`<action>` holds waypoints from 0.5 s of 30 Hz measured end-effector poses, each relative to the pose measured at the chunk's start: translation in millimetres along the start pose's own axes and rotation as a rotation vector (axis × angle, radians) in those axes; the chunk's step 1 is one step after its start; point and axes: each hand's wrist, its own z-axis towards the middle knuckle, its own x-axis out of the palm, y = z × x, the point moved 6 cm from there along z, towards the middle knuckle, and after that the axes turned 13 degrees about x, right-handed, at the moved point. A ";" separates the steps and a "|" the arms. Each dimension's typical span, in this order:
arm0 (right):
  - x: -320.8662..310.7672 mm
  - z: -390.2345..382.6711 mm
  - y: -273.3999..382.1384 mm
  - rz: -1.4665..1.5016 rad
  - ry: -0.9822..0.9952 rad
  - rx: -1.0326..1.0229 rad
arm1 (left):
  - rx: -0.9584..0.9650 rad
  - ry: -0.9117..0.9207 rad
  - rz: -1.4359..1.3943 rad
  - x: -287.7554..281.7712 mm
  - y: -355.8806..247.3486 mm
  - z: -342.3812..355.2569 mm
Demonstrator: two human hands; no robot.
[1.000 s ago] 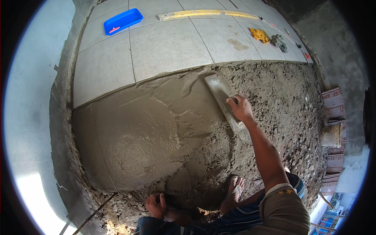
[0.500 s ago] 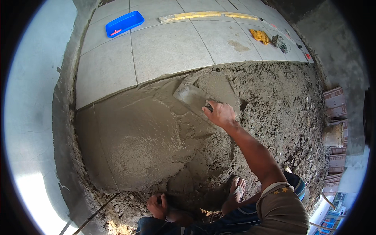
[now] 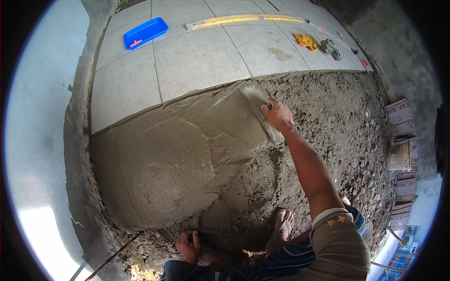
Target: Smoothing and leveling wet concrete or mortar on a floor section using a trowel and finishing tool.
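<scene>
My right hand (image 3: 280, 114) is closed round the handle of a flat rectangular trowel (image 3: 253, 93). The blade lies on wet grey mortar (image 3: 229, 117), near the edge of the laid tiles (image 3: 197, 56). Smooth mortar spreads to the left of the blade, while rough, crumbly mix (image 3: 328, 122) lies to its right. Low down beside my bent leg, my left hand (image 3: 188, 247) hangs with loosely curled fingers, thumb apart, and nothing visible in it. My sandalled foot (image 3: 281, 229) rests at the near edge of the mortar.
On the tiles are a blue tray (image 3: 146, 33) with a red-handled tool, a yellow level (image 3: 243, 19), an orange cloth (image 3: 306, 41) and a grey tool (image 3: 331, 48). A thin string (image 3: 123, 173) crosses the mortar. Stacked boxes (image 3: 401, 117) and a bucket (image 3: 399, 157) line the right wall.
My right hand has moved the trowel right and slightly farther away, turning its blade steeper. Smoothed mortar now shows where the blade was. The left hand has stayed in place.
</scene>
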 end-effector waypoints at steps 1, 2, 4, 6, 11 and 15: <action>1.5 0.3 -1.4 0.061 0.031 -0.012 | 0.005 -0.004 -0.005 0.1 -0.4 0.6; 1.8 -0.5 -3.5 0.135 0.050 -0.036 | 0.017 -0.024 -0.022 -0.5 -1.3 1.4; 2.7 -6.6 -16.5 0.161 0.092 -0.084 | 0.031 -0.044 -0.041 -1.4 -2.4 4.1; 5.4 -19.4 -38.6 0.187 0.134 -0.144 | 0.038 -0.048 -0.025 -2.6 -4.8 4.5; 3.0 -14.9 -126.4 0.767 0.187 0.274 | 0.036 -0.051 -0.019 -4.1 -7.3 4.4; 14.4 15.2 -114.3 0.859 0.380 0.340 | 0.006 0.017 0.004 -0.5 -3.3 4.0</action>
